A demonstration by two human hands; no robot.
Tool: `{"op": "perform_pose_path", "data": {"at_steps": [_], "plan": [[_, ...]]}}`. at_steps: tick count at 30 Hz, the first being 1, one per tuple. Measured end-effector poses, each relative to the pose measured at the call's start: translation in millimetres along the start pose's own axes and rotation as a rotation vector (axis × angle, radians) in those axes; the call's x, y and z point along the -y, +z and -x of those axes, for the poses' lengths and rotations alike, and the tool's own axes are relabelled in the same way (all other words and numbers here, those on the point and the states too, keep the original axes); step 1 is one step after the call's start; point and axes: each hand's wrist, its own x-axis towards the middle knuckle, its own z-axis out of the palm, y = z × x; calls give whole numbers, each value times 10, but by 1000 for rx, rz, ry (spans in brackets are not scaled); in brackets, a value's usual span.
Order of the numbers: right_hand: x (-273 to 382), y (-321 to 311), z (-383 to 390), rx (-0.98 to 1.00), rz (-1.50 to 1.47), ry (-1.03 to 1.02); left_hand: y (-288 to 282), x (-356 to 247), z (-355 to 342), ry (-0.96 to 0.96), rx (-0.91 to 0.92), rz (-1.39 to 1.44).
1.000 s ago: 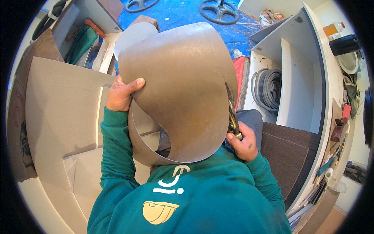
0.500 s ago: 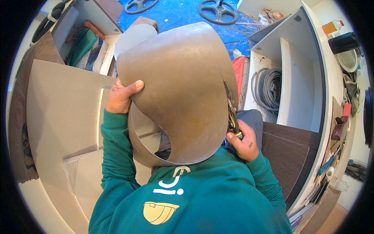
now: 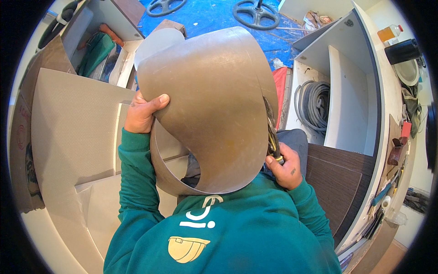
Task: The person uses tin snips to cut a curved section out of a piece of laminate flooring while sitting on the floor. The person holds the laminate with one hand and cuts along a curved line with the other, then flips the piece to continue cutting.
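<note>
A large brown laminate sheet [image 3: 214,105] curls upward in front of me, its underside facing the camera. My left hand [image 3: 142,114] grips its left edge, thumb on the brown face. My right hand [image 3: 285,166] is closed around a pair of snips [image 3: 272,134] whose blades run up along the sheet's right edge. A curved strip of the same sheet [image 3: 159,169] loops below the left hand toward my lap. The cutting tips are partly hidden behind the sheet's rim.
A pale beige board [image 3: 68,137] lies to the left. A white cabinet [image 3: 346,91] holding a coiled grey hose [image 3: 315,105] stands at the right, with a dark wood-grain panel [image 3: 337,182] beside it. Blue sheeting [image 3: 214,18] with two black wheel-shaped bases covers the far floor.
The sheet and both hands hold almost the same pose; the left thumb has shifted slightly on the sheet's edge.
</note>
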Motion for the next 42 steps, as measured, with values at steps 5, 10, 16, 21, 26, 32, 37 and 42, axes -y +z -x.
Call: {"op": "perform_pose_path", "data": {"at_steps": [5, 10, 16, 21, 26, 32, 37, 42], "plan": [[35, 5, -8, -3, 2, -18, 62, -26, 14, 57, 9, -5], [66, 7, -50, -24, 14, -49, 28, -35, 4, 24, 23, -5], [78, -31, -73, 8, 19, -26, 58, -76, 12, 43, 50, -10], [65, -14, -56, 15, -22, -1, 45, -57, -7, 39, 51, -22], [25, -10, -45, 12, -23, -4, 34, -62, -15, 45, 54, -49], [74, -20, -62, 14, -40, 10, 88, -93, 2, 50, 48, -23], [110, -2, -84, -11, -38, -19, 74, -95, -5, 39, 60, -33], [86, 9, -80, -14, -23, -50, 85, -109, 2, 32, 59, -35]]}}
